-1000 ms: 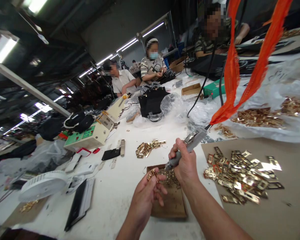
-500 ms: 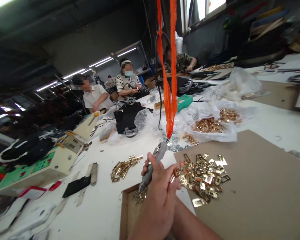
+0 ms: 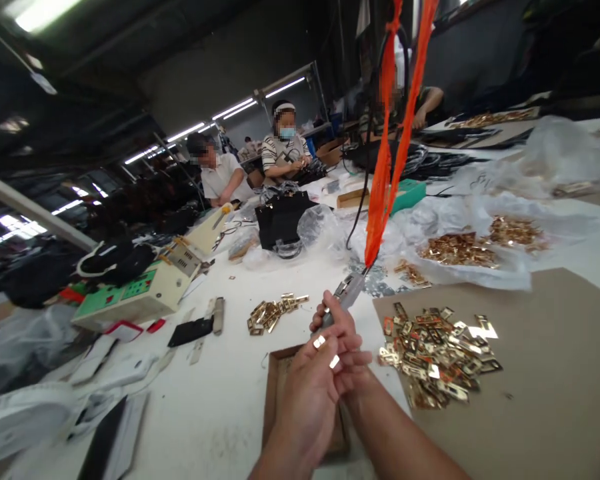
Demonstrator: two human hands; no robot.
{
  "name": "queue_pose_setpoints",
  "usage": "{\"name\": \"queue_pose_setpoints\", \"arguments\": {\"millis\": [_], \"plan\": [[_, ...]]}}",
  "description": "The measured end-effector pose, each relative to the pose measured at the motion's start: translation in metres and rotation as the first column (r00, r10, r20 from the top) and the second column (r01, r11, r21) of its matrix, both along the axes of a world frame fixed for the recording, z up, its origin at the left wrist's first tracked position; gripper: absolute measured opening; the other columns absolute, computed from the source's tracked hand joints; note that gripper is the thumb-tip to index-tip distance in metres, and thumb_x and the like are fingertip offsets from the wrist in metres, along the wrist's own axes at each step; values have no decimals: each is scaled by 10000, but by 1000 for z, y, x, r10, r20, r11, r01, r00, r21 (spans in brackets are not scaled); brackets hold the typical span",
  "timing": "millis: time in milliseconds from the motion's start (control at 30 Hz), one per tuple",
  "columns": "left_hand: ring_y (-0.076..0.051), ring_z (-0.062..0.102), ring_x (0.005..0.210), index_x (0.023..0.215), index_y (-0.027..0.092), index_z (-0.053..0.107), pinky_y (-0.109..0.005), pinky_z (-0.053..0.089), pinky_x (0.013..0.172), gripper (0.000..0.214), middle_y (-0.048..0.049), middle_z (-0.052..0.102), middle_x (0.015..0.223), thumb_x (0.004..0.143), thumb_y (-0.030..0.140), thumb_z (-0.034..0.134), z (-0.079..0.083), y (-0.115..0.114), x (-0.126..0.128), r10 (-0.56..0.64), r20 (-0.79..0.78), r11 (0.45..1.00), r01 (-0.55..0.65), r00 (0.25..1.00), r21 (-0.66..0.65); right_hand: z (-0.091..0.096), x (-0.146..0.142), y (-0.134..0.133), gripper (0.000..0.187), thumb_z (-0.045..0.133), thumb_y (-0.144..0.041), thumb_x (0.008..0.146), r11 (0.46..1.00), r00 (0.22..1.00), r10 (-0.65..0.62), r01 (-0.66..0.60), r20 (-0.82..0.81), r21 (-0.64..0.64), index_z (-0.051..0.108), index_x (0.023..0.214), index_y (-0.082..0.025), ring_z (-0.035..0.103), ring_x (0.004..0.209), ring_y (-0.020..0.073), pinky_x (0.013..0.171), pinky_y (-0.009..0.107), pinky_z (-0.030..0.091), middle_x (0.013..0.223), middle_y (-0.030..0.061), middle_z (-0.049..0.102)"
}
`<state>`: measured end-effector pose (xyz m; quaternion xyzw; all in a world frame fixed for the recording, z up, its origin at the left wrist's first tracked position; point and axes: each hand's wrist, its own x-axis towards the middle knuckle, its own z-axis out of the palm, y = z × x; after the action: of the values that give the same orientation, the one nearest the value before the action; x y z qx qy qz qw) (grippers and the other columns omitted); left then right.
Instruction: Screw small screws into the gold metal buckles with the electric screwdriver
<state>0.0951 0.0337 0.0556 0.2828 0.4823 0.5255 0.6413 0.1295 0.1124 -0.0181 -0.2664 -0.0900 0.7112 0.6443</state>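
Note:
My right hand (image 3: 341, 333) is wrapped round a grey powered screwdriver (image 3: 347, 293) that hangs from an orange strap (image 3: 386, 167). My left hand (image 3: 310, 393) is closed on a small gold metal fitting (image 3: 325, 350) and held against the right hand, over a shallow brown cardboard tray (image 3: 276, 393). The tool's tip is hidden behind my hands. A heap of gold fittings (image 3: 437, 353) lies on a brown card sheet (image 3: 530, 373) just right of my hands. A smaller pile of gold fittings (image 3: 273, 312) lies to the left on the white table (image 3: 215, 413).
More gold parts (image 3: 455, 248) lie on clear plastic bags at the back right. A green-topped control box (image 3: 135, 297) stands at the left, a black bag (image 3: 283, 219) behind. Several other people sit working along the far side of the table.
My left hand has come back into view holding a gold fitting up against the right hand. The camera swung, so the orange strap now hangs further right.

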Motion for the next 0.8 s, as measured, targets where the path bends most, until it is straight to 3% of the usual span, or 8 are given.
{"name": "queue_pose_setpoints", "arguments": {"millis": [100, 200, 333, 433, 533, 633, 700, 800], "plan": [[-215, 724, 819, 1197, 97, 640, -321, 615, 677, 345, -169, 737, 1076, 899, 257, 709, -8, -9, -21, 101, 14, 995, -101, 995, -26, 2, -9, 3, 499, 819, -649, 687, 992, 996, 93, -93, -11, -81, 578, 728, -214, 524, 495, 119, 461, 232, 452, 581, -32, 569], [-231, 725, 845, 1189, 89, 637, -331, 617, 702, 357, -171, 739, 1053, 889, 262, 725, -12, -18, -38, 97, -8, 993, -97, 995, -62, 5, -13, 6, 471, 822, -599, 710, 996, 999, 15, -17, -32, -86, 558, 737, -210, 489, 470, 101, 452, 212, 421, 553, -49, 545], [-238, 724, 859, 1198, 110, 628, -327, 605, 707, 361, -170, 733, 1091, 903, 305, 703, -15, -29, -46, -29, -82, 997, 23, 996, -70, 8, -14, 10, 418, 845, -510, 713, 995, 994, -66, 59, -85, -77, 556, 763, -211, 463, 457, 87, 434, 205, 399, 573, -63, 545], [-216, 702, 765, 1216, 140, 622, -338, 589, 661, 350, -135, 729, 1022, 976, 390, 571, -12, -35, -35, -244, -253, 970, 238, 936, -52, 8, -14, 9, 414, 842, -502, 713, 996, 995, -60, 55, -76, -68, 556, 760, -206, 466, 464, 84, 426, 204, 392, 599, -60, 554], [-231, 678, 806, 1224, 181, 641, -379, 560, 729, 325, -112, 722, 1006, 1010, 343, 458, -5, -33, -12, -387, -653, 841, 539, 651, 39, 9, -15, 7, 403, 845, -489, 714, 998, 995, -39, 34, -94, -48, 573, 782, -200, 482, 484, 85, 434, 208, 407, 628, -61, 563], [-288, 652, 970, 1170, 194, 678, -450, 495, 888, 315, -125, 722, 1061, 969, 209, 436, -2, -14, 18, -250, -926, 646, 761, 284, 60, 11, -17, 2, 366, 839, -463, 744, 999, 994, -22, 19, -108, -31, 589, 787, -199, 486, 493, 84, 453, 214, 423, 627, -66, 553], [-309, 651, 913, 1091, 176, 705, -454, 490, 838, 290, -140, 726, 992, 909, 161, 480, -7, 5, 37, -197, -975, 539, 842, 100, -23, 13, -18, 0, 325, 823, -443, 781, 999, 994, -41, 39, -105, -24, 601, 780, -204, 496, 505, 83, 467, 219, 428, 640, -61, 560], [-301, 655, 825, 886, 193, 736, -415, 490, 780, 204, -107, 722, 853, 759, 75, 629, -17, 24, 58, -226, -974, 414, 908, 31, -67, 13, -18, 1, 282, 801, -423, 820, 999, 993, -53, 51, -110, -13, 613, 753, -223, 516, 516, 88, 479, 230, 430, 650, -49, 577]]}}
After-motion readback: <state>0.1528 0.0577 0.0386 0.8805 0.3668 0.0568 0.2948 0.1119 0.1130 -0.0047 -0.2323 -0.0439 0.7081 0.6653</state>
